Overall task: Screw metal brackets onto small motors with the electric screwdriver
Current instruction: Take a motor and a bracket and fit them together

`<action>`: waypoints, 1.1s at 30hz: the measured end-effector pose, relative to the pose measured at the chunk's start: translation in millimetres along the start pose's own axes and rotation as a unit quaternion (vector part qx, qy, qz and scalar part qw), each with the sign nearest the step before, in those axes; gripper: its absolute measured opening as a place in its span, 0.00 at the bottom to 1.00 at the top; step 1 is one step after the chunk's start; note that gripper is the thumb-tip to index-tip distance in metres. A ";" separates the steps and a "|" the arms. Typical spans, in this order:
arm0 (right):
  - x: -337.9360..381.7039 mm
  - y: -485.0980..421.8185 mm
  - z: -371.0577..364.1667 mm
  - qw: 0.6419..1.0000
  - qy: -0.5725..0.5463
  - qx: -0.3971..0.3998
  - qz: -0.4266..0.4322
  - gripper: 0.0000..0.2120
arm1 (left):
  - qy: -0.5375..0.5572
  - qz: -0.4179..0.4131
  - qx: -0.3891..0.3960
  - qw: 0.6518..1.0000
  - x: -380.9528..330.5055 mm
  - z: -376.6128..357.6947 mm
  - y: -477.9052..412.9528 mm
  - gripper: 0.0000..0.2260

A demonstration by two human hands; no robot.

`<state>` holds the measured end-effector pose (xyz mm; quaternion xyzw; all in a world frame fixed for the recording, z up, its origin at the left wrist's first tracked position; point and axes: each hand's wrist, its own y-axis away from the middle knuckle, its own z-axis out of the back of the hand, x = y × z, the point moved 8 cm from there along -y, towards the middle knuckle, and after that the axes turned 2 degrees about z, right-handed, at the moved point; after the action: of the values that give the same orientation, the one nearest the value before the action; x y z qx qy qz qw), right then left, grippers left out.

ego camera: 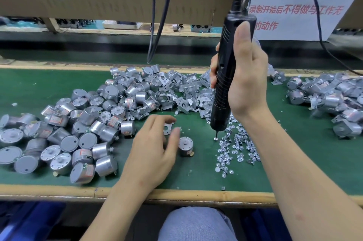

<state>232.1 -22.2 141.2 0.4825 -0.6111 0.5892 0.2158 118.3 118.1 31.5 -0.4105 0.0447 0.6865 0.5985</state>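
My right hand point(243, 75) grips the black electric screwdriver point(225, 75) upright, and its bit touches a loose screw point(215, 138) on the green mat. My left hand point(155, 146) hovers low over the mat and pinches a small metal bracket point(167, 128) between fingertips and thumb. A single small silver motor point(186, 146) stands on the mat just right of that hand's thumb, apart from the bracket. A scatter of several screws point(235, 146) lies under my right wrist.
A heap of loose motors point(68, 134) covers the left of the green mat point(29, 87). Brackets point(176, 91) are piled at the middle back, assembled motors point(330, 99) at the right. Black cables point(157, 14) hang in front of a cardboard panel. A wooden edge point(196, 194) bounds the bench front.
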 end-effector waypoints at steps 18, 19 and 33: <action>-2.9 0.2 -4.8 1.000 0.014 -0.001 0.028 0.34 | -0.173 0.042 0.071 0.981 31.1 -5.6 -12.2 0.13; -3.0 0.3 -4.3 1.000 0.014 -0.001 0.028 0.34 | -0.172 0.042 0.069 0.982 31.2 -5.3 -12.0 0.13; -2.3 0.4 1.5 0.999 0.005 -0.026 0.032 0.33 | -0.014 -0.050 0.116 0.992 6.1 -12.6 0.3 0.12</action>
<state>233.3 -23.0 138.8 0.4543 -0.6398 0.5823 0.2125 124.8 115.8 19.2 -0.3307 0.0950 0.6516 0.6760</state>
